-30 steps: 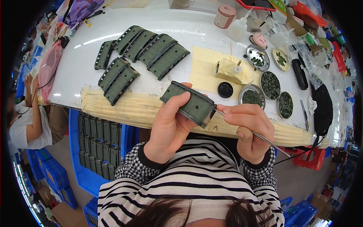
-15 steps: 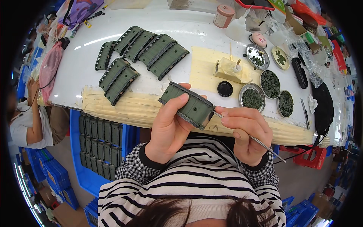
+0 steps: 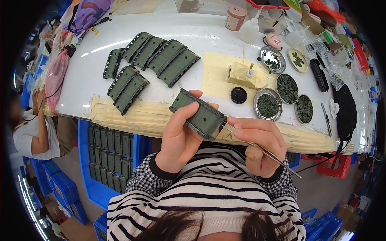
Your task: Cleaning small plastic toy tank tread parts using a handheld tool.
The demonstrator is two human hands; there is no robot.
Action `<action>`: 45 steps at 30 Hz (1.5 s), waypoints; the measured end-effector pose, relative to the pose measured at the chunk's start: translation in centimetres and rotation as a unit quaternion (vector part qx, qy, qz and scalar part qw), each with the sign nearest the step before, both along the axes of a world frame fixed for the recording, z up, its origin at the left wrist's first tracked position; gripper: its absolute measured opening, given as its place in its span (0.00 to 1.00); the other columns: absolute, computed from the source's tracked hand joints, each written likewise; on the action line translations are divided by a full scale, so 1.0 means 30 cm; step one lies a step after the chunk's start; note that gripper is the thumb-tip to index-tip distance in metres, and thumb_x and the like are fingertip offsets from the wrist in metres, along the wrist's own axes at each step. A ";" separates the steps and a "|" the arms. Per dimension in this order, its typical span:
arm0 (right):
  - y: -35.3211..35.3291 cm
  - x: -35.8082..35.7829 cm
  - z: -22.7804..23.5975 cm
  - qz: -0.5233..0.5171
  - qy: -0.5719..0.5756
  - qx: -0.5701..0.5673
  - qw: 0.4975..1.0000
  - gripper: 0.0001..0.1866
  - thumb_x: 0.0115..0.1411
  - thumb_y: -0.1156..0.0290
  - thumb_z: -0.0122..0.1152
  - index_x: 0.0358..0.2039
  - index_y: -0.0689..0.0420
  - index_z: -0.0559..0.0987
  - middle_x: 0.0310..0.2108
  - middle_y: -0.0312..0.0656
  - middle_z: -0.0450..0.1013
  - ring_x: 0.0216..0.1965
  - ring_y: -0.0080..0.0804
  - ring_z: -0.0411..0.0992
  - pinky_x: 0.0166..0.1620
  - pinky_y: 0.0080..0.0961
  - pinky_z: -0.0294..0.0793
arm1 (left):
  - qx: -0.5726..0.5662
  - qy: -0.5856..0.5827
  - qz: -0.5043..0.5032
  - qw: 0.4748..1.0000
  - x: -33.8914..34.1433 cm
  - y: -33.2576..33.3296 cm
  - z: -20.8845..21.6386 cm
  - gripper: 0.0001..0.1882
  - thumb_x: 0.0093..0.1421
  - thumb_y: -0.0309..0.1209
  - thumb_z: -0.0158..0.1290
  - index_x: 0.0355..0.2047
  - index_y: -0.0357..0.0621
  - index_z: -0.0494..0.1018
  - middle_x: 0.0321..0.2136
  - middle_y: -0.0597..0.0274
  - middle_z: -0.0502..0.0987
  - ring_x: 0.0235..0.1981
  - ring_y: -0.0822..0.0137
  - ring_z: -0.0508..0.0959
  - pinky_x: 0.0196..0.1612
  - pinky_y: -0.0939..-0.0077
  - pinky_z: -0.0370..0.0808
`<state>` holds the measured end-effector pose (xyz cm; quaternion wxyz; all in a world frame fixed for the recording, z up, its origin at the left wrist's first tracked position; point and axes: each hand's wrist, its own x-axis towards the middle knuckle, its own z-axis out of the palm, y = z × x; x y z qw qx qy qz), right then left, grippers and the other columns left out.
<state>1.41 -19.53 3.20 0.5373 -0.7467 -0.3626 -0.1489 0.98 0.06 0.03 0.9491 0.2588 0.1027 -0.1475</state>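
Observation:
A dark green curved piece (image 3: 200, 117) with dark ribbed edges and a small round hole is held up in front of me. My left hand (image 3: 175, 141) grips it, thumb on the near face and fingers behind. In my right hand (image 3: 265, 142) is a pair of metal tweezers (image 3: 274, 157), pinched between thumb and fingers. Their tips meet or nearly meet the piece's right end; whether they hold anything there is too small to tell. Similar green curved pieces (image 3: 173, 64) lie grouped on the white table (image 3: 161, 20), beyond my left hand.
Right of the hands stand a metal dish (image 3: 268, 119) of green bits, more small dishes, a black round cap (image 3: 239, 95) and a tape-wrapped block (image 3: 242, 76). Yellowish tape covers the front edge (image 3: 120, 109). A blue crate (image 3: 83, 160) of green pieces sits below left; a person is beyond.
The tweezers have turned slightly, and their two prongs now show apart near the piece's right end. The green piece has tilted a little in my left hand. The whole view has shifted slightly.

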 end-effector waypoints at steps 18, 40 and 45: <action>-0.043 -0.032 0.016 0.016 -0.050 0.043 0.998 0.22 0.50 0.71 0.70 0.46 0.62 0.76 0.42 0.51 0.73 0.44 0.45 0.77 0.45 0.28 0.78 | -0.440 0.073 -0.086 0.891 0.031 0.004 0.028 0.40 0.62 0.46 0.53 0.65 0.37 0.50 0.50 0.59 0.62 0.47 0.69 0.73 0.53 0.77 0.77; 0.016 0.028 0.086 -0.036 -0.190 -0.119 0.974 0.17 0.50 0.67 0.67 0.39 0.63 0.81 0.37 0.48 0.75 0.38 0.40 0.78 0.33 0.23 0.78 | -0.283 0.032 -0.033 0.958 -0.007 -0.028 -0.006 0.34 0.66 0.52 0.44 0.61 0.38 0.58 0.49 0.46 0.72 0.50 0.61 0.76 0.50 0.79 0.79; 0.014 0.034 0.091 -0.028 -0.207 -0.132 0.969 0.17 0.50 0.68 0.67 0.38 0.64 0.80 0.37 0.48 0.75 0.37 0.40 0.78 0.33 0.23 0.78 | -0.272 0.027 -0.031 0.961 -0.007 -0.027 -0.008 0.34 0.66 0.51 0.44 0.61 0.38 0.58 0.49 0.46 0.72 0.50 0.61 0.76 0.50 0.79 0.79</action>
